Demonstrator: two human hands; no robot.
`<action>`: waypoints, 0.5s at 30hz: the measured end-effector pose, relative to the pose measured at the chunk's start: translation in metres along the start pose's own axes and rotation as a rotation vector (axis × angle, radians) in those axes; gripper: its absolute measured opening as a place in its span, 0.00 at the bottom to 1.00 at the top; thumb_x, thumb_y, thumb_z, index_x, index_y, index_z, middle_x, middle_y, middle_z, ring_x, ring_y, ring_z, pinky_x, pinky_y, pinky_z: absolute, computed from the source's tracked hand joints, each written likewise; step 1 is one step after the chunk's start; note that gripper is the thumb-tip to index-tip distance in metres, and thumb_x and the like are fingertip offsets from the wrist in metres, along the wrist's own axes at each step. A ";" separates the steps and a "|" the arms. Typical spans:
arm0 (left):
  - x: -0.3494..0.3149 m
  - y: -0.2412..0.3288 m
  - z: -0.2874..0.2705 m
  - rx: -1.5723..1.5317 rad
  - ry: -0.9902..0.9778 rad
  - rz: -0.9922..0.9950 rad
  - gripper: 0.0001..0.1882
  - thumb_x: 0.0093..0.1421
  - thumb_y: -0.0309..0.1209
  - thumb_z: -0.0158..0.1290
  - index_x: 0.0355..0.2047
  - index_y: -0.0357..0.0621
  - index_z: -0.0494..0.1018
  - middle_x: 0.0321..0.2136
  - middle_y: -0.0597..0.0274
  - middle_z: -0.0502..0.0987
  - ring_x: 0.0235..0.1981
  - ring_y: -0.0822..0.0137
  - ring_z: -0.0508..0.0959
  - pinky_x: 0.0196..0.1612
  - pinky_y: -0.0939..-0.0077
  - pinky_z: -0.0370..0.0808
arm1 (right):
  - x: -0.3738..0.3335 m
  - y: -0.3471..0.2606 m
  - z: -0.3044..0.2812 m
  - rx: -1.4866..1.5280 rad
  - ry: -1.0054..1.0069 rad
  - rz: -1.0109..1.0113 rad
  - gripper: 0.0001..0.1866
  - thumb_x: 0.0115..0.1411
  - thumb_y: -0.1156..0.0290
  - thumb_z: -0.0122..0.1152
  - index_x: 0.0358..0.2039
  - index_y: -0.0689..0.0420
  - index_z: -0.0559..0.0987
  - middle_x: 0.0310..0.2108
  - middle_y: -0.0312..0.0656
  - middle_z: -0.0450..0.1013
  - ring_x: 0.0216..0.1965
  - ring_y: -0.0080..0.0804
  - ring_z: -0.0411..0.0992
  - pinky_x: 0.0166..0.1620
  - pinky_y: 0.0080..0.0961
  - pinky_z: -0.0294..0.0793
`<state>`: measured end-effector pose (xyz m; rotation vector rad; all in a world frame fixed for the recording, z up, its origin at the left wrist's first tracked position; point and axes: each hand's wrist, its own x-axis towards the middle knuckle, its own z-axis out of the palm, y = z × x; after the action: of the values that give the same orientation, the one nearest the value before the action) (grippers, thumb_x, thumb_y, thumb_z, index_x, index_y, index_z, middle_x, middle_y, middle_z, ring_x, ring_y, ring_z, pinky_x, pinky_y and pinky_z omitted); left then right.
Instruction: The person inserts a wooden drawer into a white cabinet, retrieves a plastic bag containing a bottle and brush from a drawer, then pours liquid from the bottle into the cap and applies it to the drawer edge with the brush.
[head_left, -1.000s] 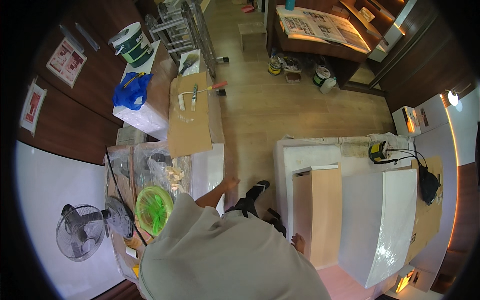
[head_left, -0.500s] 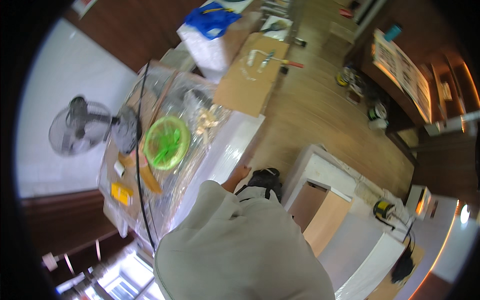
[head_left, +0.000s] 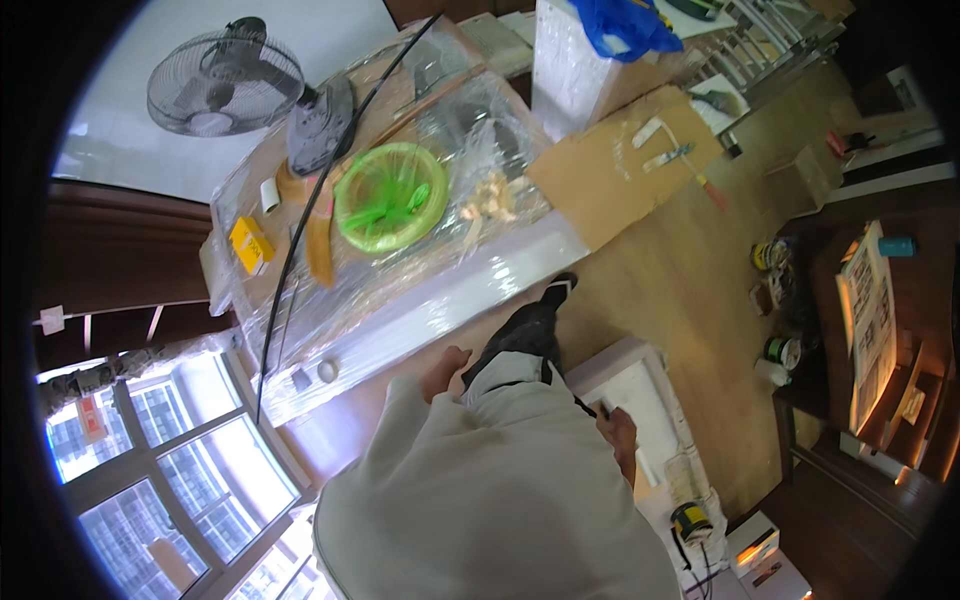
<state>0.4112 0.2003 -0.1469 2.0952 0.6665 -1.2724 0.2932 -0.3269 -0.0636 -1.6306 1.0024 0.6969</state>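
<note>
My left hand (head_left: 442, 373) hangs beside my dark trousers, fingers loosely curled, with nothing visible in it. Nearest to it is the white side of the plastic-wrapped table (head_left: 455, 290), which it does not touch. On my other side, my right hand (head_left: 622, 440) is low with bent fingers, over the white bench-like unit (head_left: 655, 400). A small dark shape shows at its fingertips, too unclear to name. On the wrapped table stand a green-lined basin (head_left: 425, 228), a grey fan (head_left: 320, 130) and a yellow box (head_left: 251, 245), with crumpled pale scraps (head_left: 492, 198) alongside.
A cardboard sheet (head_left: 590, 175) with a paint roller and a brush on it extends past the table's far end. A black cable (head_left: 300, 235) crosses the table. Paint cans (head_left: 783, 351) stand on the wooden floor (head_left: 700, 310) at right. Windows (head_left: 190, 450) are at lower left.
My view has swung, so the table and fan sit higher and further right, with more window showing. My right hand has come into view. One foot now reaches forward beside the table.
</note>
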 end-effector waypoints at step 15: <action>0.027 0.214 -0.078 -0.232 -0.119 0.140 0.43 0.66 0.61 0.52 0.67 0.36 0.68 0.61 0.37 0.76 0.61 0.39 0.76 0.63 0.45 0.71 | 0.079 -0.108 -0.044 0.294 0.233 0.319 0.27 0.69 0.44 0.59 0.49 0.57 0.83 0.43 0.43 0.81 0.45 0.42 0.79 0.48 0.44 0.79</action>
<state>0.6146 0.1094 -0.0936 1.8297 0.5754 -1.1724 0.4235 -0.3794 -0.0665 -1.3265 1.4826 0.5427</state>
